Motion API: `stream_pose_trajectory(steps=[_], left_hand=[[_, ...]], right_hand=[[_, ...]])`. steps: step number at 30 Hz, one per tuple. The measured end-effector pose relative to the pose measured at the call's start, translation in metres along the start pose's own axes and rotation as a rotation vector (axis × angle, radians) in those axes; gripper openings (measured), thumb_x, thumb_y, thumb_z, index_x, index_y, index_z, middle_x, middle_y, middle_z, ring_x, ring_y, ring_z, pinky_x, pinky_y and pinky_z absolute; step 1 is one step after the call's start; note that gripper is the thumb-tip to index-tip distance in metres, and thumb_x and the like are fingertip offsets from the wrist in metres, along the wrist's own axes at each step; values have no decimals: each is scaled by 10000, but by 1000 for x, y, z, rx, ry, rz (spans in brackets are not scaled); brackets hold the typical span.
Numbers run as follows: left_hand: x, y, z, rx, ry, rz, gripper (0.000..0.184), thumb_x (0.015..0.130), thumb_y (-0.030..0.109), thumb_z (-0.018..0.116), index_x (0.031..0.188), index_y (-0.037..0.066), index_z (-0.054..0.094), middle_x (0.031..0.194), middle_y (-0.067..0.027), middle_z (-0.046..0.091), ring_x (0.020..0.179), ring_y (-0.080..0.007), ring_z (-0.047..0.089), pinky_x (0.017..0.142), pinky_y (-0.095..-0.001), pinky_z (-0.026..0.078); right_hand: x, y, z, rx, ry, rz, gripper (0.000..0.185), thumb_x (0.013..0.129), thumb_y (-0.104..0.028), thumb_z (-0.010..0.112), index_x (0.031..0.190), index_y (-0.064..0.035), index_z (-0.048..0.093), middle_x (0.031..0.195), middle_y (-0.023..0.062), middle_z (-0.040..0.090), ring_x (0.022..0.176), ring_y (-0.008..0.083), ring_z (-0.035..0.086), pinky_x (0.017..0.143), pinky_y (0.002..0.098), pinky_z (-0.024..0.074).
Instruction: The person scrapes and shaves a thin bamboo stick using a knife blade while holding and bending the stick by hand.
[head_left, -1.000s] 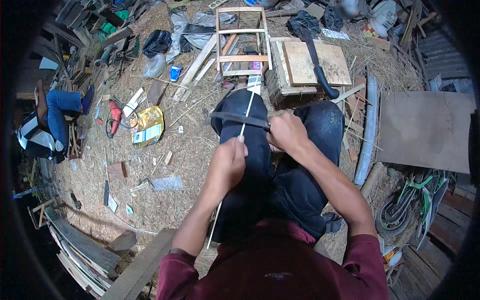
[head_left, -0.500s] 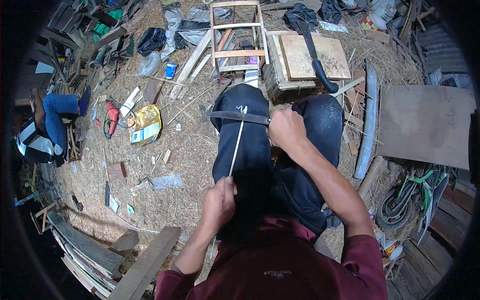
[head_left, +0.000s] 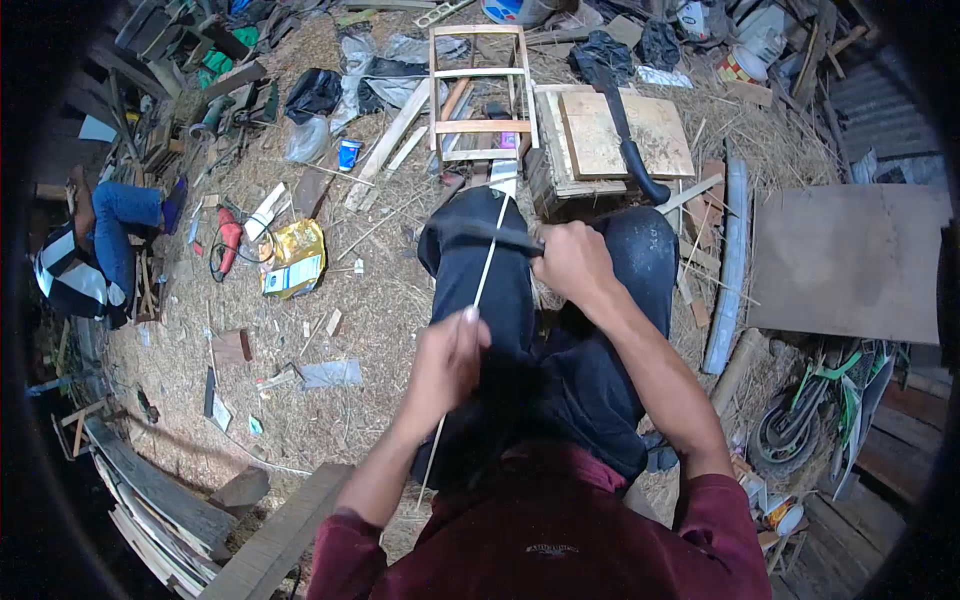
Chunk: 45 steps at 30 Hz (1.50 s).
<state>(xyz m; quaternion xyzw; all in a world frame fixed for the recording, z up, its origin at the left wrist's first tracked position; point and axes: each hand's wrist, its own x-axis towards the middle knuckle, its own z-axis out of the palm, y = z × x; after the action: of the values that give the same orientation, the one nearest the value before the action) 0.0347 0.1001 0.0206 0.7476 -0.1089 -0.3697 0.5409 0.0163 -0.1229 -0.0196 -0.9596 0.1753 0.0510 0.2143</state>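
Note:
My left hand is closed around a thin pale wooden strip. The strip runs lengthwise over my left thigh, its far end near the knee and its near end trailing below my hand toward my lap. In my right hand is the handle of a knife, held between my knees. Its dark blade, slightly blurred, points left across my left knee and crosses the strip. Where exactly blade and strip touch is too blurred to tell.
Ahead stand a wooden frame and a wooden block with a large dark-handled blade on it. On the left lie a red power tool and a yellow packet. Another person's leg shows at far left.
My left hand has moved up toward the knife, and a length of strip now sticks out below it. The strip's far end reaches farther past the blade. My right hand stays nearly in place.

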Motion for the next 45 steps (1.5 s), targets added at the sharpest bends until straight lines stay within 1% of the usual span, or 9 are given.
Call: stream_pose_trajectory(steps=[3, 6, 12, 15, 18, 21, 28, 36, 45], left_hand=[[42, -1, 5, 211, 89, 229, 431, 1064, 297, 408, 758, 48, 581, 542, -17, 488, 460, -77, 411, 447, -262, 340], [45, 32, 3, 41, -37, -141, 429, 1060, 291, 418, 767, 32, 595, 516, -27, 482, 448, -110, 430, 450, -285, 344], [27, -2, 11, 344, 114, 308, 443, 1064, 268, 394, 784, -11, 594, 527, -110, 502, 473, -204, 513, 490, -367, 390], [-13, -13, 6, 392, 92, 97, 436, 1061, 251, 399, 775, -17, 590, 557, -137, 521, 505, -216, 535, 528, -379, 423], [-23, -17, 1, 383, 114, 83, 426, 1047, 257, 400, 797, -8, 622, 630, -223, 590, 586, -374, 632, 559, -444, 465], [4, -1, -2, 362, 61, 159, 443, 1046, 269, 434, 754, -14, 607, 611, -177, 574, 562, -256, 592, 595, -384, 464], [50, 19, 7, 519, 160, 224, 437, 1030, 289, 445, 765, -5, 630, 663, -261, 592, 645, -413, 631, 614, -452, 477], [-40, -27, 5, 505, 68, 80, 350, 1032, 209, 463, 795, 0, 614, 676, -216, 626, 649, -380, 657, 600, -423, 504], [29, 12, 5, 478, 113, 203, 403, 1043, 235, 431, 777, -14, 602, 680, -251, 600, 671, -434, 637, 604, -464, 488]], right_hand=[[-1, -3, 1, -61, -34, -84, 153, 724, -150, 685, 767, -6, 713, 766, 253, 685, 750, 411, 699, 730, 479, 572], [1, -3, -2, -103, -83, -68, 143, 722, -139, 684, 770, -7, 717, 774, 253, 688, 751, 409, 702, 726, 478, 575], [10, 4, 2, -81, -33, 59, 153, 717, -118, 689, 782, 16, 725, 783, 263, 686, 754, 411, 704, 719, 470, 579], [12, 6, -2, -47, -1, 80, 155, 718, -113, 690, 774, 28, 724, 781, 274, 683, 756, 411, 705, 719, 469, 579], [14, 11, -1, -43, -40, 67, 145, 721, -103, 683, 750, 35, 713, 772, 274, 682, 748, 420, 701, 717, 471, 578], [8, 4, -3, -55, -54, -40, 141, 713, -99, 677, 739, 36, 704, 763, 273, 679, 737, 422, 699, 707, 471, 578], [9, 0, -1, -82, -72, -61, 141, 704, -106, 674, 741, 26, 705, 767, 278, 679, 743, 411, 705, 704, 467, 582], [16, 8, -2, 1, 1, 166, 182, 729, -124, 681, 787, 44, 720, 786, 282, 683, 745, 415, 704, 713, 462, 581], [7, 7, 13, -55, -45, -187, 164, 701, -163, 707, 775, -18, 727, 737, 239, 686, 709, 403, 702, 698, 464, 581]])
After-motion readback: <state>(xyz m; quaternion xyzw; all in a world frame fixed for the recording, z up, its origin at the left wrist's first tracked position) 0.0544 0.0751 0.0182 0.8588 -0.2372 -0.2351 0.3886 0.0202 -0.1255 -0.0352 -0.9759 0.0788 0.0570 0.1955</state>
